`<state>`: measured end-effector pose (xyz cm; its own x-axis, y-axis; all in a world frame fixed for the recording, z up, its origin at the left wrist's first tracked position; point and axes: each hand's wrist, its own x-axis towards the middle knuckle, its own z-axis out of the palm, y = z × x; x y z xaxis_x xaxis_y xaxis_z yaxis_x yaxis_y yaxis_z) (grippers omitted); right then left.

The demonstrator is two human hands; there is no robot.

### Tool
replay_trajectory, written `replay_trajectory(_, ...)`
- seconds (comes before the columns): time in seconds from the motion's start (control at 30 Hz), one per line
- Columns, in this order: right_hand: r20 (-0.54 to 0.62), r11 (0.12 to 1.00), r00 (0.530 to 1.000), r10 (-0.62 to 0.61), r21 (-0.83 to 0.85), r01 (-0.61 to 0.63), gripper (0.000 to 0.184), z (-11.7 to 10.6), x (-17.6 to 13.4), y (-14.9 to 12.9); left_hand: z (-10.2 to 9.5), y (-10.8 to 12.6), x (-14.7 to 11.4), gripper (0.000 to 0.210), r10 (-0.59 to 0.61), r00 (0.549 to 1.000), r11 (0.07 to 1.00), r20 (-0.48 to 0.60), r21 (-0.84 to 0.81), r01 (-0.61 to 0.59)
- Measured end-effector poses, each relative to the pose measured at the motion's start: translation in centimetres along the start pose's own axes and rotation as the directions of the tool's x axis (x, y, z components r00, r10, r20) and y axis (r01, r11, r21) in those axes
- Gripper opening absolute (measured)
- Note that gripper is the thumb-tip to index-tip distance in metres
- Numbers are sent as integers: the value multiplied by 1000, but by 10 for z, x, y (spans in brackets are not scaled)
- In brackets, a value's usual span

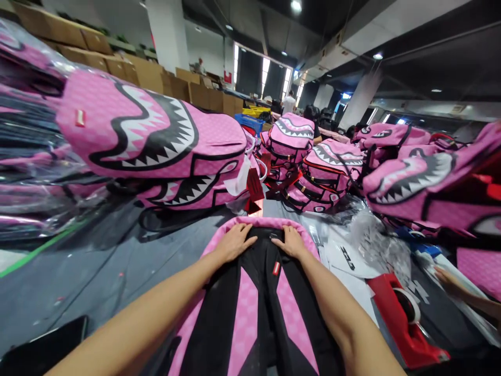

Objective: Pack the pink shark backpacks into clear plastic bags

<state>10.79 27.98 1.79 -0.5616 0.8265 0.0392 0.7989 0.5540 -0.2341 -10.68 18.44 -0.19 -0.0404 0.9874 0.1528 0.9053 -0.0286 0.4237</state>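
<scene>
A pink and black backpack (247, 313) lies in front of me with its shoulder straps facing up. Its upper edge is gripped on the left by my left hand (235, 242), fingers curled over the pink rim and thumb pointing inward. My right hand (293, 242) holds the same edge on the right, its thumb near the black top handle. A small red label (276, 268) shows between the straps. The backpack's front is hidden beneath it.
Pink shark-mouth backpacks (156, 130) are stacked at left, with more piles (332, 164) beyond and at right. A red tape dispenser (407, 318), white papers (348, 261) and clear plastic (378, 240) lie at right. A dark phone-like object (47, 342) lies lower left. Another person's hand (450, 279) appears far right.
</scene>
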Motion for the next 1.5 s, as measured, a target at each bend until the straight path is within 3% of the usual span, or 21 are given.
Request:
replay_trajectory(0.13, -95, 998, 995, 33, -49, -38, 66, 13, -2, -1, 16, 20, -9, 109, -80, 995, 997, 52, -1, 80)
replay_trajectory(0.2, -135, 994, 989, 62, -79, -73, 64, 17, -5, -5, 24, 26, -9, 124, -107, 992, 994, 64, 5, 107)
replay_trajectory(0.3, -188, 986, 982, 16, -161, -47, 52, 11, -8, -15, 25, 28, -2, 117, -111, 992, 994, 58, 11, 110)
replay_trajectory(0.43, -346, 952, 913, -215, -285, 116, 51, -12, -1, -22, 12, 29, -4, 87, -105, 994, 993, -13, 56, 105)
replay_trajectory(0.5, -332, 958, 930, -155, -280, 60, 56, -20, 6, -17, 7, 33, -15, 71, -106, 992, 990, -70, 81, 111)
replay_trajectory(0.57, -258, 963, 966, -11, -263, -59, 59, -18, 12, -9, 8, 38, -29, 62, -113, 991, 989, -72, 84, 119)
replay_trajectory(0.63, -226, 949, 970, 90, -276, -152, 63, -8, 16, -3, 13, 44, -42, 63, -159, 987, 986, 4, 58, 158)
replay_trajectory(0.73, -282, 930, 950, 136, -295, -220, 66, 8, 22, -1, 25, 58, -53, 80, -225, 965, 974, 131, 45, 221)
replay_trajectory(0.8, -281, 929, 946, 160, -281, -241, 65, 6, 27, -2, 30, 67, -52, 86, -227, 965, 973, 134, 63, 220)
replay_trajectory(0.87, -222, 933, 958, 184, -266, -241, 61, -8, 27, -5, 33, 73, -48, 80, -209, 976, 976, 67, 77, 203)
replay_trajectory(0.97, -27, 958, 987, 156, -241, -158, 58, -33, 0, -16, 34, 75, -43, 70, -199, 979, 979, -48, 40, 201)
replay_trajectory(1.03, 57, 980, 998, 36, -197, -24, 56, -38, -41, -28, 35, 73, -42, 66, -197, 976, 980, -94, 1, 198)
replay_trajectory(1.17, 13, 935, 948, -318, -164, 316, 58, -14, -131, -58, 30, 71, -42, 57, -185, 976, 982, -118, -70, 177)
replay_trajectory(1.27, 14, 936, 951, -309, -171, 307, 55, 10, -159, -68, 13, 74, -55, 55, -98, 988, 990, -122, -115, 84)
replay_trajectory(1.33, 2, 949, 962, -274, -165, 270, 53, 21, -158, -67, -3, 80, -76, 48, 105, 993, 982, -45, -151, -111)
replay_trajectory(1.37, -4, 949, 961, -275, -161, 271, 53, 26, -156, -65, -9, 83, -90, 42, 247, 969, 953, 26, -187, -238)
replay_trajectory(1.4, -10, 948, 959, -282, -158, 277, 54, 30, -153, -63, -14, 85, -105, 37, 406, 909, 897, 98, -231, -376)
replay_trajectory(1.47, -32, 947, 957, -290, -154, 282, 54, 38, -149, -61, -13, 88, -132, 35, 664, 726, 743, 182, -277, -610)
replay_trajectory(1.5, -54, 949, 956, -287, -150, 276, 54, 42, -148, -60, -8, 88, -143, 32, 738, 649, 674, 185, -255, -694)
